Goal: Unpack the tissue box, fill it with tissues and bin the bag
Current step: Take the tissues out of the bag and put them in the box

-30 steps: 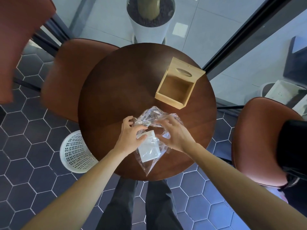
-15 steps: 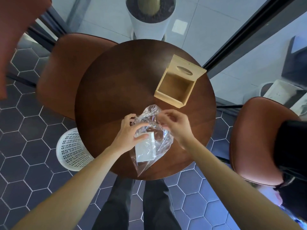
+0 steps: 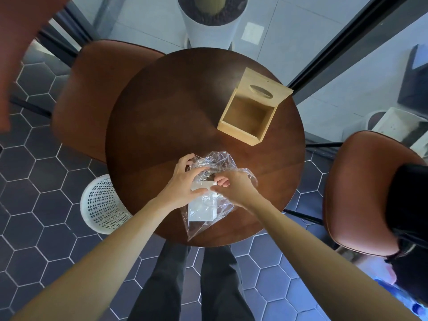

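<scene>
A clear plastic bag (image 3: pixel 214 162) lies on the near part of the round wooden table (image 3: pixel 162 117), with a white stack of tissues (image 3: pixel 201 209) inside it. My left hand (image 3: pixel 185 181) grips the bag's open end and the top of the tissue stack. My right hand (image 3: pixel 231 185) pinches the plastic at the bag's mouth, fingers curled, close against the left hand. The wooden tissue box (image 3: pixel 249 112) stands open and empty at the far right of the table, its lid with an oval slot tilted back.
A white perforated bin (image 3: pixel 102 205) stands on the floor under the table's left edge. Brown chairs (image 3: pixel 92 89) sit to the left and right (image 3: pixel 366 188). A white planter (image 3: pixel 208 22) stands beyond the table. My legs are below the near edge.
My right hand moved down and left to the bag's mouth, meeting my left hand. The bag's top has crumpled and spread toward the right.
</scene>
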